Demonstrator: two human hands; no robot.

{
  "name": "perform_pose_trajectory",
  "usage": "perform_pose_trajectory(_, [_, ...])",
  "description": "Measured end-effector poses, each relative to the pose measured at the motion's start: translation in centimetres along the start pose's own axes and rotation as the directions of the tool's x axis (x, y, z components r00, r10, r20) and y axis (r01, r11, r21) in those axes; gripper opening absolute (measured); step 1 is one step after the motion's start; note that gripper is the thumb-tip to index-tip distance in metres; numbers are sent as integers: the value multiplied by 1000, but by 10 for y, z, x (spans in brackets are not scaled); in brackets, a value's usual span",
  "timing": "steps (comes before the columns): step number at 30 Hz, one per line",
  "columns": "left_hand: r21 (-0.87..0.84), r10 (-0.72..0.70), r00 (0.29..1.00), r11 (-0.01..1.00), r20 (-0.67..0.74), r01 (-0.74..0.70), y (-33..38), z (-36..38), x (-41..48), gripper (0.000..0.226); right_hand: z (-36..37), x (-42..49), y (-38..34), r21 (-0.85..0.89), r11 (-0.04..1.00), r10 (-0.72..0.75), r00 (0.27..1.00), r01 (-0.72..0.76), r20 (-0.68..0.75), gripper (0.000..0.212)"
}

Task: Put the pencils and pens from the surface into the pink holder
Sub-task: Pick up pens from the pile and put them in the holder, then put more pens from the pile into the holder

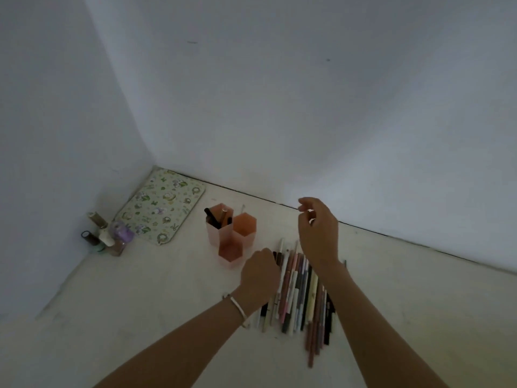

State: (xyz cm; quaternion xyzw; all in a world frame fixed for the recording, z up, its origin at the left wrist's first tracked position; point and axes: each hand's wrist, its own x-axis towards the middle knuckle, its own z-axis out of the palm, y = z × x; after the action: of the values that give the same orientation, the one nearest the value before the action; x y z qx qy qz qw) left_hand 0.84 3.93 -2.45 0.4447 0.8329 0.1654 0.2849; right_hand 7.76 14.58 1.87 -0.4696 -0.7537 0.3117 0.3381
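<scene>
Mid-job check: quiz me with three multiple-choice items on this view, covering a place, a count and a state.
1. Where does the loose pile of pens and pencils lie? A left of the pink holder; B right of it; C behind it.
2. Holder compartments? A two; B three; C five.
3. Job state? A holder empty; B partly filled, pile remaining; C surface cleared.
Answers: B, the pile sits right of the holder; B, three hexagonal cups show; B, dark pens stand in the tall cup while many lie loose.
</scene>
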Motion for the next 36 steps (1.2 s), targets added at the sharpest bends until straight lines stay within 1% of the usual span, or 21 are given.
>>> perform_pose_trajectory(2, [88,-61,998,994,13,60,-4,14,6,30,-9,-4,13,-31,999,9,1000,-8,9,31])
perform_pose_trajectory(5, [103,-152,988,983,5,151,-7,24,12,26,-18,-10,29,-54,998,31,999,-30,16,28])
perform_pose_trajectory(12, [0,-256,965,967,61,257,-6,25,26,22,-17,-17,48,-39,994,100,994,-98,43,26])
perform_pose_trajectory(14, [-24,-269,959,962,85,272,-7,25,27,21,-13,-18,47,-15,995,104,993,-103,64,27])
perform_pose_trajectory(16, [-62,-261,963,962,68,266,-8,23,24,21,-8,-18,45,12,994,106,992,-107,74,27])
perform_pose_trajectory(18, [-152,-225,974,963,3,223,-8,13,20,18,-5,-14,45,4,994,112,992,-113,58,24])
perform_pose_trajectory(20, [-283,-180,979,948,-100,145,-6,-10,16,12,2,-7,44,-62,987,151,985,-146,86,23])
perform_pose_trajectory(21, [-340,-163,974,935,-156,102,-4,-25,15,11,6,-3,45,-119,977,191,972,-175,135,23])
perform_pose_trajectory(23, [-426,-141,946,905,-291,3,0,-60,11,12,21,0,46,-260,940,289,919,-219,268,22])
perform_pose_trajectory(25, [-512,-136,902,853,-409,-104,4,-92,5,7,39,-1,46,-418,891,349,860,-180,373,16])
perform_pose_trajectory(26, [-539,-141,881,830,-451,-143,4,-106,2,6,48,-3,45,-487,861,366,842,-145,396,16])
perform_pose_trajectory(27, [-555,-152,865,815,-479,-164,2,-117,-1,7,56,-6,44,-554,827,371,837,-101,401,19])
perform_pose_trajectory(30, [-631,-193,847,750,-496,-199,-9,-136,-6,6,73,-14,44,-700,714,329,870,25,367,29])
perform_pose_trajectory(31, [-645,-203,840,734,-504,-210,-13,-139,-7,6,76,-15,44,-710,704,322,878,27,353,29])
perform_pose_trajectory(33, [-653,-219,812,718,-541,-241,-17,-143,-7,7,78,-13,41,-686,727,343,881,-29,327,29])
perform_pose_trajectory(34, [-652,-229,791,711,-568,-263,-20,-146,-7,9,77,-10,37,-649,756,366,879,-89,306,29])
perform_pose_trajectory(36, [-640,-247,734,701,-632,-315,-27,-152,-3,21,68,6,27,-515,822,413,877,-243,245,29])
